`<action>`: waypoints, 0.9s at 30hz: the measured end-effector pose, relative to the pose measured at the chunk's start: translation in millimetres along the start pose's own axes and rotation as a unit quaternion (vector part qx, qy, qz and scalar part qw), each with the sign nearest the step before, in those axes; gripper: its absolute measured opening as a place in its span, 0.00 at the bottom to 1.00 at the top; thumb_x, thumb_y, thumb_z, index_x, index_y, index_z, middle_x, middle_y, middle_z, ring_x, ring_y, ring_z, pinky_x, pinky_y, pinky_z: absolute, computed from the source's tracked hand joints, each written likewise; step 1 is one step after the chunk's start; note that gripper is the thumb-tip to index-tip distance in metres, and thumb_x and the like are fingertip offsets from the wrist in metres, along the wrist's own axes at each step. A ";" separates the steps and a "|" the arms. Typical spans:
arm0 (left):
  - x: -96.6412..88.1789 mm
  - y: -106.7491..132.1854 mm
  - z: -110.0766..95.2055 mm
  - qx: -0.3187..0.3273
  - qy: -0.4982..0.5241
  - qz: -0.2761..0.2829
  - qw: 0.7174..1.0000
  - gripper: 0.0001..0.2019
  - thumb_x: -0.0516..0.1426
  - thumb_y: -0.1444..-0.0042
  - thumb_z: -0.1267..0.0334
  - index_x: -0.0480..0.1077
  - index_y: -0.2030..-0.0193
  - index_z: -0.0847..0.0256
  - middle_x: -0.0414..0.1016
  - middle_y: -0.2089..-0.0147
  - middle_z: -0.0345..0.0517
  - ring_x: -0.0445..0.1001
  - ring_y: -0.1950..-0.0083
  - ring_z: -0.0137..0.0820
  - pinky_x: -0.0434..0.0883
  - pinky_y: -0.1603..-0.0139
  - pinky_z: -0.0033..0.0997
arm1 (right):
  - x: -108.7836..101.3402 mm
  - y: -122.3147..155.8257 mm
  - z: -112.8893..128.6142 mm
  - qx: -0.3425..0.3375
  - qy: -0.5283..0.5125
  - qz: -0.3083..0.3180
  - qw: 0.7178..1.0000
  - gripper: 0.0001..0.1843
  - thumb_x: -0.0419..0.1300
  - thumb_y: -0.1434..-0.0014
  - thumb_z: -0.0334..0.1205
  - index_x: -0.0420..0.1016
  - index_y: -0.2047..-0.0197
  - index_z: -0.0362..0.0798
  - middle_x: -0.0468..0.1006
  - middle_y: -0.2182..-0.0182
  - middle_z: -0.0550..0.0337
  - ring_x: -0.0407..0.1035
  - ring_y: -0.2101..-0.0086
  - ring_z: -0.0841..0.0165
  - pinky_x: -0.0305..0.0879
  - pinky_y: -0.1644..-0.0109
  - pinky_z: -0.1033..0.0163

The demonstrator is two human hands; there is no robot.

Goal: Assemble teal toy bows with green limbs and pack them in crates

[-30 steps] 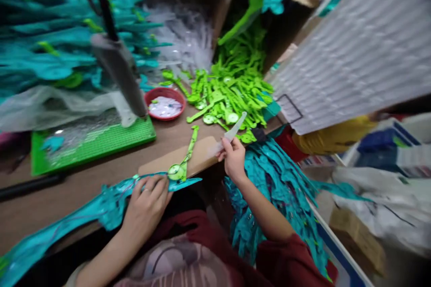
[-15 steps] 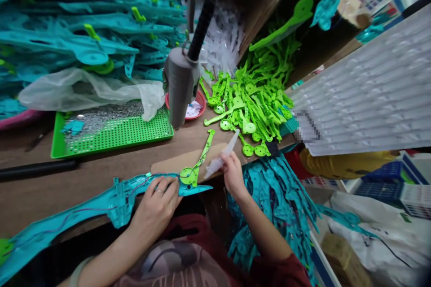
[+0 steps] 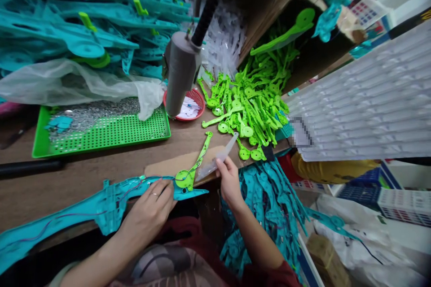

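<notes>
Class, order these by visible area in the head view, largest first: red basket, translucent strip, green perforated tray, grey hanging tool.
Green perforated tray
Grey hanging tool
Red basket, partly hidden behind the tool
Translucent strip, partly covered by the right hand

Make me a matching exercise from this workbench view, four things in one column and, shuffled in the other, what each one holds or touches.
Column one
1. Left hand
2. Green tray
3. Right hand
4. Red basket

Column two
A. Pinches a translucent strip
B. Contains white pieces
C. Holds small silvery bits and some turquoise pieces
D. Lies over a long turquoise part

Right pairs: 1-D, 2-C, 3-A, 4-B
</notes>
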State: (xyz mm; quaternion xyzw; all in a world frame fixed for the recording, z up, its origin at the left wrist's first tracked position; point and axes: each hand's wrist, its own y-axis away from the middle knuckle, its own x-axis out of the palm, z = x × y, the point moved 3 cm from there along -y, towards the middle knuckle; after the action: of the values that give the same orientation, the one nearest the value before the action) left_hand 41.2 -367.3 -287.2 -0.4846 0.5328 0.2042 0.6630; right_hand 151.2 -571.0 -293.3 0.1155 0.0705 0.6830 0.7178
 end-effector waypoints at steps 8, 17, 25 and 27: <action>-0.7 -2.1 2.0 0.020 -0.016 -0.013 1.000 0.15 0.49 0.31 0.70 0.77 0.55 0.73 0.78 0.54 0.59 0.75 0.48 0.45 0.71 0.42 0.47 | 9.9 -8.9 -1.6 0.121 -0.005 0.102 0.987 0.26 0.71 0.53 0.58 0.69 0.65 0.47 0.76 0.79 0.64 0.69 0.84 0.72 0.60 0.86 0.72; -3.4 -2.2 2.4 0.027 -0.026 -0.019 0.999 0.15 0.48 0.31 0.72 0.77 0.54 0.75 0.78 0.54 0.60 0.76 0.48 0.45 0.70 0.41 0.47 | 13.4 -13.7 -10.2 -0.010 0.278 0.095 0.956 0.22 0.61 0.41 0.57 0.69 0.54 0.47 0.77 0.71 0.59 0.72 0.76 0.66 0.70 0.75 0.61; 2.6 2.7 8.7 0.058 -0.027 -0.030 0.997 0.17 0.46 0.31 0.71 0.77 0.53 0.73 0.79 0.53 0.59 0.76 0.49 0.47 0.68 0.41 0.51 | 8.8 -29.0 33.3 -0.298 0.538 0.187 0.766 0.17 0.57 0.33 0.43 0.76 0.44 0.46 0.74 0.44 0.45 0.67 0.43 0.56 0.65 0.37 0.47; 3.4 2.9 8.2 0.068 -0.027 -0.041 0.996 0.18 0.46 0.31 0.70 0.77 0.53 0.73 0.79 0.54 0.59 0.76 0.49 0.47 0.67 0.41 0.52 | 4.0 -62.5 59.2 -0.300 0.570 0.193 0.740 0.13 0.57 0.32 0.42 0.78 0.49 0.47 0.78 0.51 0.49 0.71 0.49 0.60 0.68 0.41 0.53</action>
State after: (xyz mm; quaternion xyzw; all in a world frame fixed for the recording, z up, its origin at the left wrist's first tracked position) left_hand 44.3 -359.8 -291.8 -0.4539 0.5068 0.1528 0.7168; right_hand 227.1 -573.7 -252.4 -0.5055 0.2336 0.7311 0.3942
